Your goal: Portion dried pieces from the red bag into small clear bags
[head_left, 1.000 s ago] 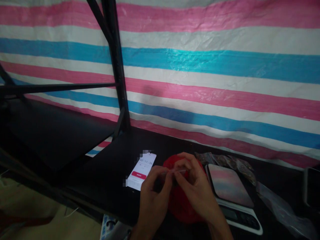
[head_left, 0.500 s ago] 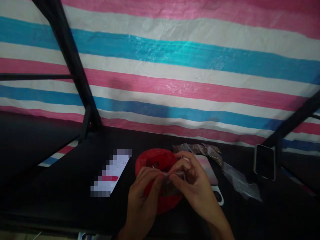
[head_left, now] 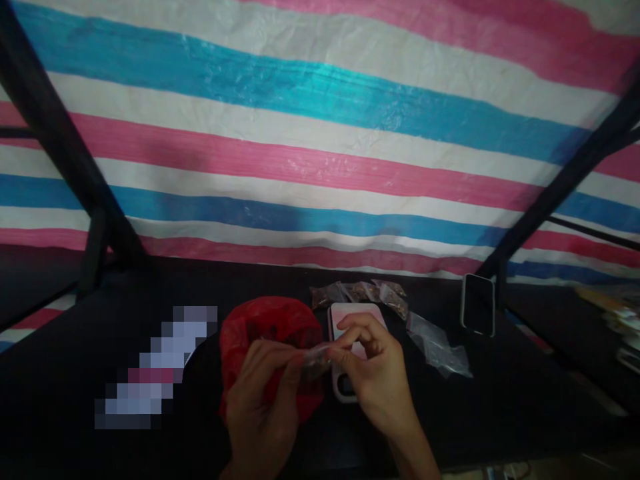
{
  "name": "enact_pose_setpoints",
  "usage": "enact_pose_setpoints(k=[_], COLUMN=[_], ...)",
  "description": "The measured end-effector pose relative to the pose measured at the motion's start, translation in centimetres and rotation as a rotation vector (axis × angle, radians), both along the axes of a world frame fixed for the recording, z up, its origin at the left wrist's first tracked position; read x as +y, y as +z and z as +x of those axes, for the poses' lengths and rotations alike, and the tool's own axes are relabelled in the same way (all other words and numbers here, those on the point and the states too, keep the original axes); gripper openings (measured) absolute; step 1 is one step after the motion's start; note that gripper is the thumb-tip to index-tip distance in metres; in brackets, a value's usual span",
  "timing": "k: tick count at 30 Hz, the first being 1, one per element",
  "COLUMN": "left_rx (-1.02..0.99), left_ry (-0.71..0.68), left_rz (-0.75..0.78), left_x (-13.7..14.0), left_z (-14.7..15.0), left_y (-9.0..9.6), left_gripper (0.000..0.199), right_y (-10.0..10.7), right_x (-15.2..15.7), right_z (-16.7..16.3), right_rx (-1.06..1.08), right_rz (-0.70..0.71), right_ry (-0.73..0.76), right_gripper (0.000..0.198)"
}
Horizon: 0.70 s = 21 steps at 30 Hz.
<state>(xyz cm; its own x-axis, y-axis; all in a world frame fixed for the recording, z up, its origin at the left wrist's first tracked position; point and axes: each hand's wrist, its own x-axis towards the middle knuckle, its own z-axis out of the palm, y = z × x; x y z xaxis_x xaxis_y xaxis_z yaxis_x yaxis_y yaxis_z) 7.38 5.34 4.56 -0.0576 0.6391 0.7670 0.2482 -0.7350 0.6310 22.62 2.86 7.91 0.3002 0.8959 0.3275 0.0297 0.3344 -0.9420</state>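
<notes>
Between my two hands is a small clear plastic bag [head_left: 315,363] with something brownish inside. My left hand [head_left: 265,397] pinches its left top edge. At the bag's right top edge, the thumb and fingertips of my right hand [head_left: 373,370] are closed on it. Below and behind my left hand sits an open red plastic bag [head_left: 273,313] with dark contents that I cannot make out. Partly behind my right hand lies a small white digital scale [head_left: 355,312] with a pinkish top.
Several small filled bags [head_left: 360,291] lie in a row behind the scale. To the right are flat clear bags [head_left: 440,347] and a phone [head_left: 478,305] leaning on a black frame leg. A blurred-out pale packet [head_left: 163,363] lies on the left of the black tabletop [head_left: 185,280].
The view has turned right, so things on the table appear further left. My hands still hold the small bag, now drawn out straighter between them, and more of the scale shows.
</notes>
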Motion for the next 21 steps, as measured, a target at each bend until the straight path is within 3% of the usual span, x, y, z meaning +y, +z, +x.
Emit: enact_pose_setpoints(k=[6, 8, 13, 16, 18, 21], left_rx=[0.165, 0.199, 0.280, 0.297, 0.314, 0.330], left_ry=[0.012, 0.061, 0.116, 0.136, 0.143, 0.157], left_rz=[0.081, 0.080, 0.048, 0.035, 0.036, 0.039], left_x=[0.2, 0.3, 0.6, 0.7, 0.7, 0.7], left_z=[0.8, 0.5, -1.6, -3.1, -4.0, -5.1], left_y=[-0.3, -0.8, -1.8, -2.1, -2.2, -2.0], left_gripper=[0.016, 0.020, 0.025, 0.024, 0.023, 0.025], right_y=[-0.1, -0.3, -1.5, -2.3, -2.7, -3.4], right_x=[0.2, 0.4, 0.7, 0.9, 1.4, 2.9], right_z=[2.5, 4.6, 10.6, 12.5, 12.7, 12.0], right_rx=[-0.033, 0.000, 0.038, -0.041, -0.105, -0.248], right_rz=[0.070, 0.097, 0.227, 0.278, 0.283, 0.209], right_ry=[-0.108, -0.272, -0.864, -1.094, -1.167, -1.072], right_gripper=[0.021, 0.021, 0.033, 0.028, 0.024, 0.023])
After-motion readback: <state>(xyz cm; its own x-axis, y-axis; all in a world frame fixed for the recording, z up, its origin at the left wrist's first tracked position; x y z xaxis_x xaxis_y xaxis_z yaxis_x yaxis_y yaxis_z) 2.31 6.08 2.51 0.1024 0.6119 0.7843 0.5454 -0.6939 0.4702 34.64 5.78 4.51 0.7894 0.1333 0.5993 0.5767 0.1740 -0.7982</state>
